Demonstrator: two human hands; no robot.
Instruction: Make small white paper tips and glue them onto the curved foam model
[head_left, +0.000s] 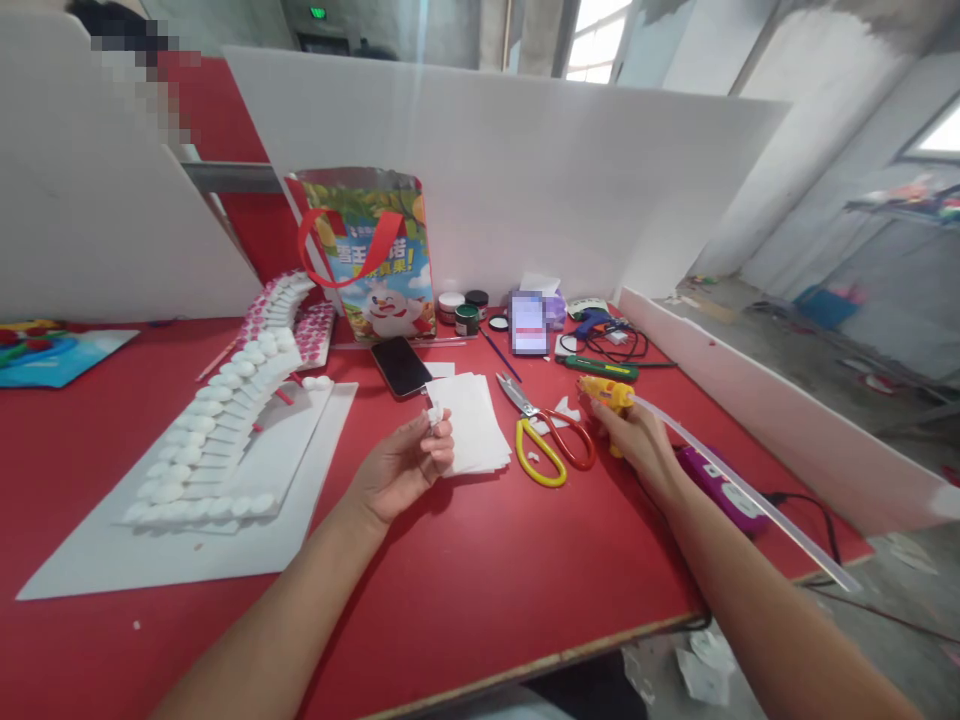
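Observation:
My left hand (409,462) pinches a small white piece (435,416), held over the left edge of a stack of white paper (480,425). On the right, my right hand (630,432) is wrapped round a yellow glue gun (609,391), with a long clear glue stick (739,485) running out behind it. Between the hands lie scissors (534,412) with one yellow and one red handle, beside small white scraps (564,410). To the left, a curved white model (217,425) with rows of rounded white pieces rests on a white board (300,545).
Behind the paper are a black phone (401,366), a colourful bag (375,255), paint jars (466,319) and a lit phone (529,325). A green tool (600,367) and a purple power strip (724,488) lie on the red table (480,600).

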